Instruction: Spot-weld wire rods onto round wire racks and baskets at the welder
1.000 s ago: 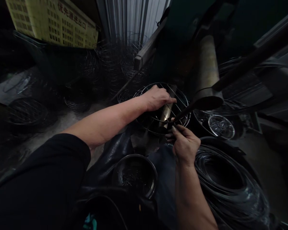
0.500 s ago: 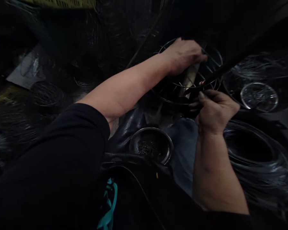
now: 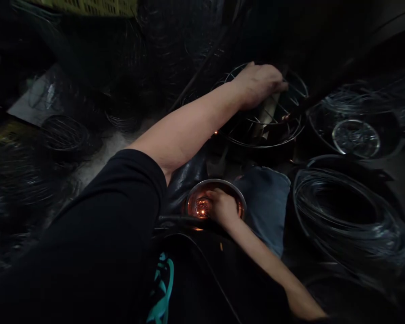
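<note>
My left hand [image 3: 261, 85] is closed on a round wire frame [image 3: 270, 145], near its far side. Its fingertips are partly hidden behind the hand. A pale flat strip [image 3: 269, 109] runs across the frame below that hand. My right hand [image 3: 224, 208] is down inside a metal bowl [image 3: 240, 189], fingers curled and a little blurred; what they hold, if anything, is hidden. Orange sparks [image 3: 202, 212] glow among the thin metal pieces in the bowl. A dark rod-like part [image 3: 299, 108] reaches over the frame's right side, with an orange glint at its tip.
On the right lies a big coil of wire [image 3: 307, 202] in a dark tub. Behind it, a round shiny wire piece [image 3: 357, 138] rests in another container. Blue cloth [image 3: 266, 198] hangs beside the bowl. Wire bundles [image 3: 64, 132] and a yellow crate [image 3: 104, 6] are on the left.
My right hand has left the wire frame's near edge and moved down and left into the bowl. Sparks now glow there. My left hand remains on the frame.
</note>
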A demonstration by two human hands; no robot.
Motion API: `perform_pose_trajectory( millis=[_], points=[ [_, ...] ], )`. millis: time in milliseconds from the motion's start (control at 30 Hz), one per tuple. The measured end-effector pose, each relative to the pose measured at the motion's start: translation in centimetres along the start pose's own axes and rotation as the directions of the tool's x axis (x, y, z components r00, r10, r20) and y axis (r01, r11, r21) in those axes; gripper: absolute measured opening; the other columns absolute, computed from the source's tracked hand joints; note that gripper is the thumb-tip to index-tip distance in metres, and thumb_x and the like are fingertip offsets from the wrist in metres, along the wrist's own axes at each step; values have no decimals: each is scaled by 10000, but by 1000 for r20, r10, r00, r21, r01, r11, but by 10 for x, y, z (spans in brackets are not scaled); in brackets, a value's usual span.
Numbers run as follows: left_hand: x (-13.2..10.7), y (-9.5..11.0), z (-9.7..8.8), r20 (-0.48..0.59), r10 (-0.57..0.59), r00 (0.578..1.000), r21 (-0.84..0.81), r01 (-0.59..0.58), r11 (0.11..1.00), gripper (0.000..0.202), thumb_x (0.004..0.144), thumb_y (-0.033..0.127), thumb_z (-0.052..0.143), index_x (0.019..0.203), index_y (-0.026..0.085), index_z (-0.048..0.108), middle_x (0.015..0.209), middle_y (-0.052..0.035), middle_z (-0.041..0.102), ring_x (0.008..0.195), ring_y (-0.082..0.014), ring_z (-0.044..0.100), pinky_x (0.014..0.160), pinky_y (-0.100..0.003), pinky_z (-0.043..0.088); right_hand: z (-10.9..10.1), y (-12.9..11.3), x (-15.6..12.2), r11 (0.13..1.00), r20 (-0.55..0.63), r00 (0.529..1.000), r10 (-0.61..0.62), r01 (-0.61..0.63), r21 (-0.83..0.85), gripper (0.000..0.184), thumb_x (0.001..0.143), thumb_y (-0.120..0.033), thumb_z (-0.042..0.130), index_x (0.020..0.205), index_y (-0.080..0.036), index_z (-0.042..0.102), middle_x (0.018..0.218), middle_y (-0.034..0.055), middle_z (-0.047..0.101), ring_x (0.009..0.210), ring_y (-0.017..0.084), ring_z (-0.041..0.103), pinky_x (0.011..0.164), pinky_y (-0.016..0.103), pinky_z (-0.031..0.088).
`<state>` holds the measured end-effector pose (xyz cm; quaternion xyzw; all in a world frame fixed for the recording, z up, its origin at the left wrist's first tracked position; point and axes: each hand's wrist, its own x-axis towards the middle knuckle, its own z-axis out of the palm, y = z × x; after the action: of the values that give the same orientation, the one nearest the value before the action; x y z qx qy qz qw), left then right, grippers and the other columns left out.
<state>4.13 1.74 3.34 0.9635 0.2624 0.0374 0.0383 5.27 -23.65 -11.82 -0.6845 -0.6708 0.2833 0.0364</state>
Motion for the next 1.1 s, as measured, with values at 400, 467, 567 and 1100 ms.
perform_pose_trajectory(
  millis=[400, 467, 567, 1100],
  points=[
    [-3, -9, 9, -19, -18, 1000, 88, 20, 996, 571, 902, 66, 381, 1396, 298, 548, 1182, -87, 682, 1081, -284, 589, 875, -454, 369, -31, 10, -10, 994, 135, 990, -38, 24, 105, 325, 768, -55, 486, 855, -192, 766, 916, 69, 749, 866, 176, 693, 778, 237, 486],
    [-4, -10, 11, -46, -30, 998, 61, 33, 998, 560, 893, 71, 389, 1374, 294, 569, 1147, -92, 697, 1038, -281, 602, 855, -451, 363, -58, 22, -11, 945, -6, 998, -66, 64, 321, 308, 749, -93, 515, 880, -200, 772, 902, 63, 765, 861, 191, 702, 793, 262, 514],
    [-7, -9, 11, -79, -42, 996, 47, 46, 998, 536, 875, 72, 449, 1348, 282, 588, 1101, -94, 712, 1020, -282, 608, 833, -439, 364, -103, 38, -4, 868, -395, 919, 21, 179, 463, 216, 790, -302, 603, 890, -224, 779, 853, 51, 763, 759, 205, 697, 725, 306, 546],
    [-7, -1, 17, -178, -45, 983, 38, 52, 998, 439, 927, 111, 425, 1274, 286, 630, 1005, -77, 725, 992, -254, 587, 817, -439, 331, -150, 46, 29, 760, -557, 746, 365, 107, 641, 324, 701, -404, 719, 914, -171, 791, 670, 28, 721, 526, 175, 615, 525, 293, 484]
  ],
)
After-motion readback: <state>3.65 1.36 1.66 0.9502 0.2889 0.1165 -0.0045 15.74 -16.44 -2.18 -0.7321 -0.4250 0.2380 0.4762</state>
